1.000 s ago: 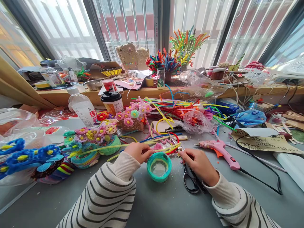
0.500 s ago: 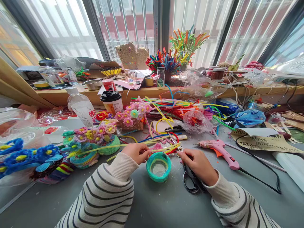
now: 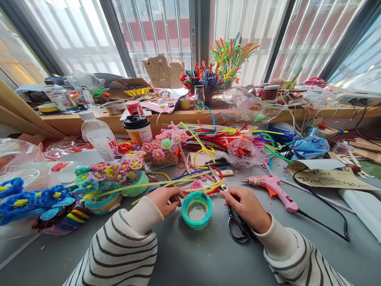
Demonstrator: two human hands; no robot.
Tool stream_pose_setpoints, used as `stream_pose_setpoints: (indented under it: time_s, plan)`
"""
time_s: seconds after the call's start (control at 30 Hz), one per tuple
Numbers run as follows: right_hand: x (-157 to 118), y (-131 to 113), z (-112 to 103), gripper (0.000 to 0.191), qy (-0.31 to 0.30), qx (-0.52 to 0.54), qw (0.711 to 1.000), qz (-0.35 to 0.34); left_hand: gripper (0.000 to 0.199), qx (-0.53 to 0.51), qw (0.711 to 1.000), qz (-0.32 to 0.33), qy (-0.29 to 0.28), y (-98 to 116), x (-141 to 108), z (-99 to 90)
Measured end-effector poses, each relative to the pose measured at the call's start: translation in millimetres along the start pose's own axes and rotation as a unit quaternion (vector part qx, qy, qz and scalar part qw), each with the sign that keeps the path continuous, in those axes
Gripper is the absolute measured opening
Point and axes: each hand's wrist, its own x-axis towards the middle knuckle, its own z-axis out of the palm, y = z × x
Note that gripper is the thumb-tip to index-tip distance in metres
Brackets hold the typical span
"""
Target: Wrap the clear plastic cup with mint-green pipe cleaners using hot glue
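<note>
A small turquoise bowl [image 3: 197, 222], with a clear middle and a yellowish band inside, stands upright on the grey table. Just left of its rim is my left hand [image 3: 166, 201], fingers bent, thumb and forefinger apart, nothing visible between them. On the other side, my right hand [image 3: 246, 204] is closed around the middle of a pair of scissors [image 3: 237, 232]. Their black handles point toward me and the blades point away. Beyond the bowl lie yellow and red pipe cleaners [image 3: 212, 186] and a pink fuzzy piece [image 3: 196, 184].
A pink glue gun [image 3: 279, 188] with a black cord lies to the right. Pipe-cleaner flowers [image 3: 119, 169] crowd the left, near a plastic bottle [image 3: 99, 135] and a lidded cup [image 3: 138, 129]. Behind are a pipe-cleaner heap [image 3: 214, 141] and a cluttered wooden ledge [image 3: 175, 117].
My left hand has drawn back slightly left from the bowl, and its thumb and forefinger have parted. My right hand stays at the scissors. The whole view has shifted a little.
</note>
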Motion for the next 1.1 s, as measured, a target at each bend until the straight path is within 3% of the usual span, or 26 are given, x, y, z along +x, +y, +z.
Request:
stream_pose_setpoints:
  time_s: [0.1, 0.23, 0.5, 0.73, 0.87, 1.1]
  plan:
    - [0, 0, 0, 0.043, -0.001, 0.001, 1.0, 0.001, 0.035, -0.022, 0.999, 0.016, -0.021, -6, -2, 3.7]
    - [0, 0, 0, 0.043, 0.001, -0.001, 1.0, -0.001, 0.023, -0.003, 0.999, -0.002, -0.032, -9, -2, 7.0]
    - [0, 0, 0, 0.044, 0.002, 0.002, 1.0, -0.005, 0.018, 0.037, 0.999, -0.011, -0.019, -13, -12, 0.0]
    - [0, 0, 0, 0.044, 0.003, 0.016, 1.0, -0.007, 0.022, -0.064, 0.989, 0.073, 0.113, -13, -30, -12.5]
    - [0, -3, 2, 0.045, 0.002, 0.028, 0.999, -0.018, 0.02, -0.124, 0.973, 0.062, 0.184, -10, -32, -14.6]
    - [-4, -10, 11, 0.039, -0.04, 0.041, 0.997, -0.052, 0.021, -0.193, 0.948, 0.047, 0.248, -2, -33, -14.5]
